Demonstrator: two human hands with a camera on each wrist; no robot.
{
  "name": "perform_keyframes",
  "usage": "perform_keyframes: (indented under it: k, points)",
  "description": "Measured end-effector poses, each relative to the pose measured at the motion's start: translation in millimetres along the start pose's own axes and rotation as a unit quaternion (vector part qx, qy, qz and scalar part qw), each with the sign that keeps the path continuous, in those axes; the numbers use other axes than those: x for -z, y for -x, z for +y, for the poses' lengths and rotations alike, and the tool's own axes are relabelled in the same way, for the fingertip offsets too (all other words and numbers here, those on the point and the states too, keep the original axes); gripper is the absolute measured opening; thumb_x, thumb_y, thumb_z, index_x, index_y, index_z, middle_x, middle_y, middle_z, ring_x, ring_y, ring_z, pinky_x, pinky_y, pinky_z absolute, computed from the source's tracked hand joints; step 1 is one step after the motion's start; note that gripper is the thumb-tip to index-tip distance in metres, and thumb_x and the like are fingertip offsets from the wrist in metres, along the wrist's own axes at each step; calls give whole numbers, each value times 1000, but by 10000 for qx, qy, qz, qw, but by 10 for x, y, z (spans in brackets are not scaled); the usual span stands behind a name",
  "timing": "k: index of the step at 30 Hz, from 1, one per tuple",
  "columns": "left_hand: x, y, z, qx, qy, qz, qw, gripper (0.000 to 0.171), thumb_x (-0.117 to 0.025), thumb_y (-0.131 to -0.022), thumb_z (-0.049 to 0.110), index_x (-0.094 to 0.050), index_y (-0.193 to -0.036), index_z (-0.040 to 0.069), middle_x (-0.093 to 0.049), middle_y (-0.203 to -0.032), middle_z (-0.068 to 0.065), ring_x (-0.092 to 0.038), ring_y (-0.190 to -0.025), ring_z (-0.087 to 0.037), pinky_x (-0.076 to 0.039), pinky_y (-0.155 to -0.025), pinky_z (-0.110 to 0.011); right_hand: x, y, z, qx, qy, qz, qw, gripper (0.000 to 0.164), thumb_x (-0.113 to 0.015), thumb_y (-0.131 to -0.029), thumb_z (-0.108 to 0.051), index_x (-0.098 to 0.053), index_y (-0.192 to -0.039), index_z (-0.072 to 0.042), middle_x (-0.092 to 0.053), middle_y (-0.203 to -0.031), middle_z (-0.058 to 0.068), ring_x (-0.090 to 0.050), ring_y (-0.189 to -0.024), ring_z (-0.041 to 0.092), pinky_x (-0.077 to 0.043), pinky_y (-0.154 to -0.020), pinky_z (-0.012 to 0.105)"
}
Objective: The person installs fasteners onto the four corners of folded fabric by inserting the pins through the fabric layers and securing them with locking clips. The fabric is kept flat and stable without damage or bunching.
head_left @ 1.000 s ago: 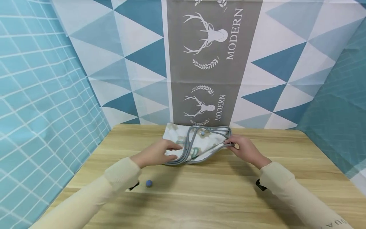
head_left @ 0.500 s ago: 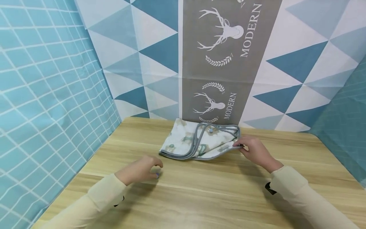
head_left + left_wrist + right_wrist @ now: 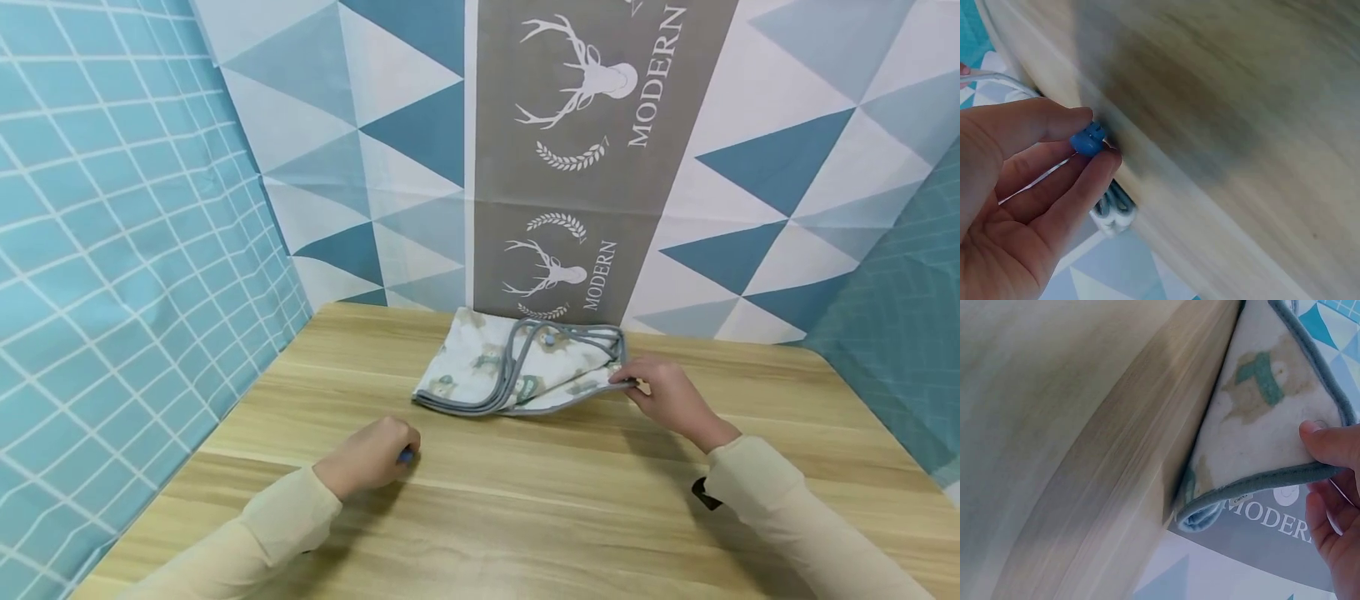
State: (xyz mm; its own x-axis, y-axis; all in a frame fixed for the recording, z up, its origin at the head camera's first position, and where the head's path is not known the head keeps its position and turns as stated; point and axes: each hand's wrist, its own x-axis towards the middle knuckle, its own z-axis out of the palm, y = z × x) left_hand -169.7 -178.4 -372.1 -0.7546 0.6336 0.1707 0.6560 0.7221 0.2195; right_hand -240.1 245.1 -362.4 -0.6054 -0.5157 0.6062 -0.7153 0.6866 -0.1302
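My left hand (image 3: 371,457) is low over the near left of the table and pinches a small blue rounded piece (image 3: 1089,140) between thumb and fingers. Its exact kind cannot be told; the left wrist view shows notches on one end. Farther back lies a folded white blanket (image 3: 468,362) with a bear print and grey piped edges. My right hand (image 3: 667,402) grips the right front corner of that blanket and lifts it a little off the wood. In the right wrist view, thumb and fingers (image 3: 1329,447) pinch the blanket's grey edging.
A small light-blue round piece (image 3: 549,340) sits on the blanket's upper face. The wooden table (image 3: 525,500) meets a patterned backdrop (image 3: 412,167) at its far edge, with a blue tiled sheet (image 3: 112,250) along the left.
My left hand has moved away from the blanket, down and left, and has picked the blue piece between its fingers. My right hand keeps its hold on the blanket's corner.
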Motion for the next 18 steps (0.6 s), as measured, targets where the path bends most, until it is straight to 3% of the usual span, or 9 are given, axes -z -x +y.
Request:
perform_keyframes:
  k: [4, 8, 13, 18]
  points:
    - [29, -124, -17, 106, 461, 0, 9989, 12, -68, -76, -7, -65, -73, 5, -61, -68, -1, -45, -62, -4, -39, -55, -15, 25, -13, -8, -100, 39, -50, 9999, 27, -78, -69, 10, -75, -88, -10, -75, -86, 3, -69, -78, 18, -55, -66, 35]
    - [174, -415, -38, 241, 1100, -1, 9936, 5, -69, -79, -1, -71, -84, -1, -70, -78, -6, -61, -70, -9, -52, -62, -19, 27, -89, -15, -163, 28, -116, 9998, 24, -77, -72, 6, -76, -88, -11, -75, -86, 3, -70, -79, 19, -57, -69, 38]
    - [389, -905, -19, 484, 1756, 193, 9831, 14, -69, -84, 6, -73, -97, 1, -74, -92, -11, -69, -84, -18, -57, -75, -28, -2, -204, 8, -177, -68, -216, 9996, 20, -76, -75, 4, -75, -90, -9, -75, -86, 4, -70, -78, 18, -56, -68, 38]
    - [273, -1513, 105, 369, 2303, 377, 9717, 21, -66, -87, 7, -71, -106, -1, -74, -103, -16, -70, -96, -25, -57, -83, -30, -10, -162, 14, -336, -72, -83, 9994, 20, -76, -75, 4, -76, -89, -10, -75, -86, 3, -67, -75, 15, -50, -62, 32]
